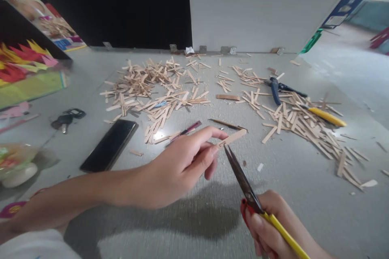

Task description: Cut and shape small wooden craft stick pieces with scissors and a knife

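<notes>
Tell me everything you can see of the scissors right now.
The scissors have dark, metallic-looking, tapering blades, plus yellow and red handle parts partly hidden by the right hand gripping them. Held above the grey table, they slant toward the upper left of the picture, tips slightly apart. The tips are at the near edge of the wooden stick in the left hand; contact is unclear.

Soft light, dark shadow below the left hand (179,168), blurry edges
</notes>
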Tool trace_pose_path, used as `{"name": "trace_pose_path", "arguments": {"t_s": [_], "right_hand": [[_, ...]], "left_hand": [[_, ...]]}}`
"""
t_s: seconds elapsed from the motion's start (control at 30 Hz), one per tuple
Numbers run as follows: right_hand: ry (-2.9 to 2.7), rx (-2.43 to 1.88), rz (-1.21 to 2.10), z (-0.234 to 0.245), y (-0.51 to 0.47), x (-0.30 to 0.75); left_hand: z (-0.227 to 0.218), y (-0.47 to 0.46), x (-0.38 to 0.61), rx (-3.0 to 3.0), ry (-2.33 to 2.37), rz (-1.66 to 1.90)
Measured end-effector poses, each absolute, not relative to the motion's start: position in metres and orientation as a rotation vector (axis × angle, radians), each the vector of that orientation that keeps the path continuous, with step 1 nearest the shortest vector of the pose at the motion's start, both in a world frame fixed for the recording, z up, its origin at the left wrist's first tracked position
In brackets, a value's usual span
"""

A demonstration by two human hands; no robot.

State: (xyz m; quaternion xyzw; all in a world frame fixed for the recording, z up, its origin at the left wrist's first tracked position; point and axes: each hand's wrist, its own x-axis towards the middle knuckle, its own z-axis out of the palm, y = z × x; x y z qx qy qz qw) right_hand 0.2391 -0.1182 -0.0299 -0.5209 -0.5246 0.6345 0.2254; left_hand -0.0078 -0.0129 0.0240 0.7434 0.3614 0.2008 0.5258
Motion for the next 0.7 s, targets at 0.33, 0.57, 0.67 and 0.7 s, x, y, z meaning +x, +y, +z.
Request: {"name": "trace_pose_path", "arguments": {"t_s": [0.33, 0.57, 0.67, 0.7], "right_hand": [[-1.645, -1.538, 1.422, -0.046, -0.126, 0.242], [-1.871, -1.271, 1.106, -0.059, -0.116, 0.241], [-1.888, -1.245, 1.021, -0.063, -0.114, 0.242], [-1.888, -1.243, 1.012, -0.064, -0.114, 0.242]], "left_hand": [[0.026, -0.019, -0.008, 1.718, 0.845, 0.475], [0.026, -0.021, -0.008, 1.701, 0.842, 0.518], [0.027, -0.021, -0.008, 1.694, 0.854, 0.518], [0.028, -0.02, -0.008, 1.693, 0.855, 0.518]]}}
